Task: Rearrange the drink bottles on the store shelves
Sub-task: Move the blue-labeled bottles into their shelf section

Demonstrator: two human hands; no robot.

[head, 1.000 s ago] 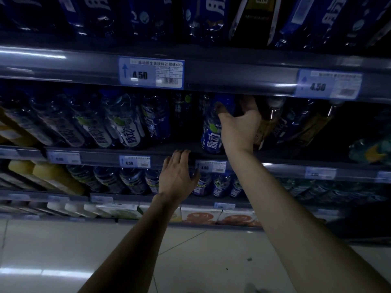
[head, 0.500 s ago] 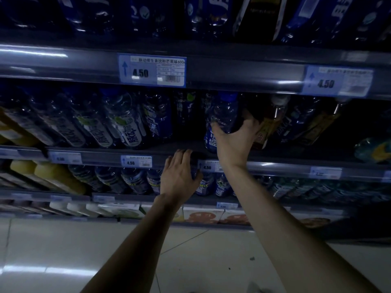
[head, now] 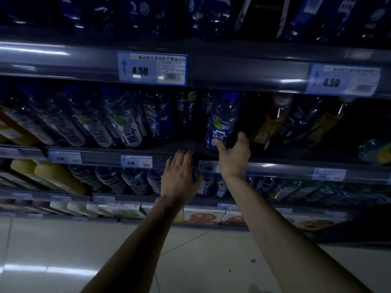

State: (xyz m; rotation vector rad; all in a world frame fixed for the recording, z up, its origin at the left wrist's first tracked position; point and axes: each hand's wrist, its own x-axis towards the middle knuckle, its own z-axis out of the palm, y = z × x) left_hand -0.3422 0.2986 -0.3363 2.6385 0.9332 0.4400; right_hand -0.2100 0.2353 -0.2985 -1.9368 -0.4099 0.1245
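A blue drink bottle (head: 222, 119) with a blue cap stands on the middle shelf (head: 169, 158), just right of an empty gap. My right hand (head: 233, 156) grips its lower part, thumb on the left side and fingers curled round the right. My left hand (head: 179, 176) rests on the shelf's front rail, fingertips over the edge below the gap, holding nothing. A row of similar clear and blue bottles (head: 129, 121) fills the shelf to the left.
Amber bottles (head: 273, 121) stand close to the right of the held bottle. The shelf above (head: 232, 68) carries price tags and hangs low over the caps. Lower shelves hold more bottles and cartons (head: 203, 216). Pale tiled floor (head: 105, 250) lies below.
My right hand has slid down from the bottle's neck to its base, and the bottle now shows nearly whole. My left hand has stayed on the rail.
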